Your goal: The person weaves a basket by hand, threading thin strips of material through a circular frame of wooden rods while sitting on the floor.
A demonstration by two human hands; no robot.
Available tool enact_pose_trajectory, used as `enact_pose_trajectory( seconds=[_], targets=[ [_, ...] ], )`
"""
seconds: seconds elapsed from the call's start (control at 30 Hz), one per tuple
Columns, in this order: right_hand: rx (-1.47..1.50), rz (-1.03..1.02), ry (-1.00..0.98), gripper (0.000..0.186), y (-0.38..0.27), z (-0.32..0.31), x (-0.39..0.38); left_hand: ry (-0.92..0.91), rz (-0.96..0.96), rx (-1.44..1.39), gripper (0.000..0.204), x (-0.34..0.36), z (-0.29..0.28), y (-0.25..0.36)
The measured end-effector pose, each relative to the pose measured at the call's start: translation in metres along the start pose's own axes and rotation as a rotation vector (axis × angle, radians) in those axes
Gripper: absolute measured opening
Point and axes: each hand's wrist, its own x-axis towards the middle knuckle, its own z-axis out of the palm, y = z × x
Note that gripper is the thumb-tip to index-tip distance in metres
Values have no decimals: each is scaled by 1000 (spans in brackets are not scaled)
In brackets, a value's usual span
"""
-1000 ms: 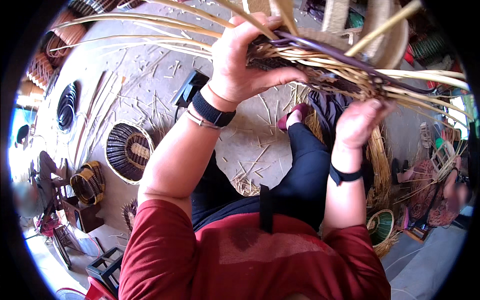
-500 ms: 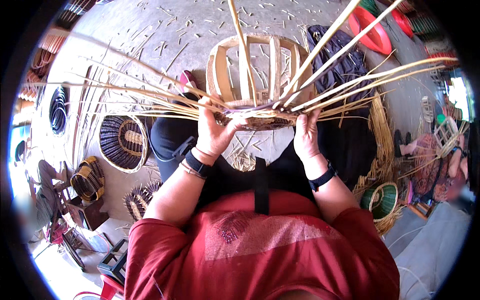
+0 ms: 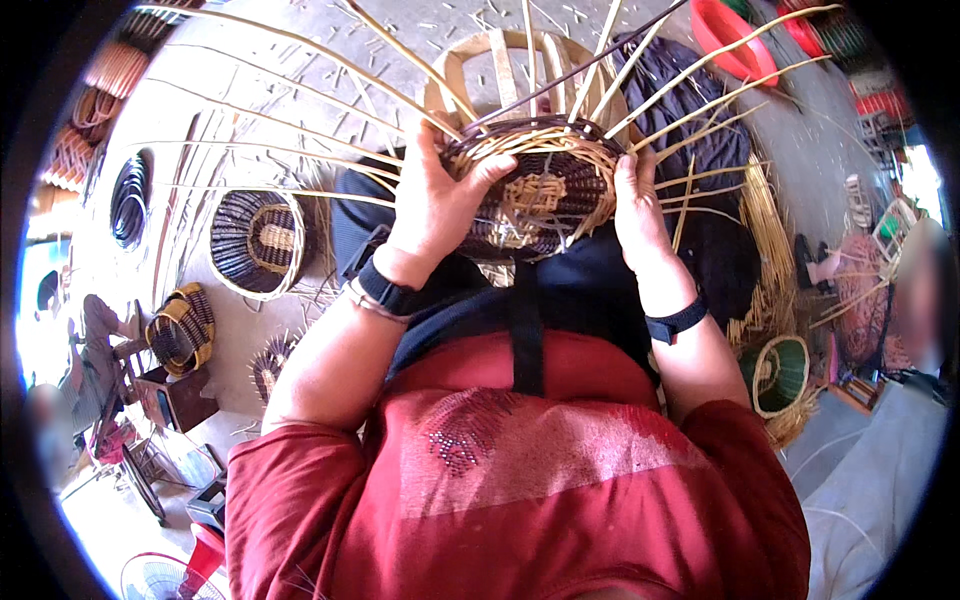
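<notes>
A half-woven wicker basket (image 3: 560,185) is held up over my lap, its dark and pale woven inside tilted toward me. Long pale rods fan out from its rim, and one dark rod (image 3: 590,55) slants away to the upper right. My left hand (image 3: 440,195) grips the left side of the rim, thumb laid along the inside. On the opposite side, my right hand (image 3: 640,205) closes on the rim, its thumb pressed to the weave. The fingers behind the rim are partly hidden.
Beyond the basket stands a wooden slatted frame (image 3: 500,62). To the left are a dark finished basket (image 3: 258,245) and a yellow-black one (image 3: 182,330). A bundle of pale rods (image 3: 775,260) and a green basket (image 3: 778,375) lie right. A person (image 3: 860,290) sits at the far right.
The basket has tipped so its woven inside now faces me, where before it was seen nearly edge-on. Its rods have swung with it, and both hands keep their hold at the sides.
</notes>
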Motion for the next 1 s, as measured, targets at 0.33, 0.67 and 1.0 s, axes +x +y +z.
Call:
enact_pose_trajectory(
  seconds=[0.33, 0.67, 1.0],
  targets=[
    [-758, 43, 66, 50, -99, -30, -52, -422, 230, 39, 63, 8, -50, 1],
    [384, -454, -47, 40, -146, 89, 4, 6, 862, 749, 35, 50, -58, 67],
    [691, -282, -315, 40, -116, 4, 7, -533, 769, 351, 22, 123, -7, 17]
  ],
)
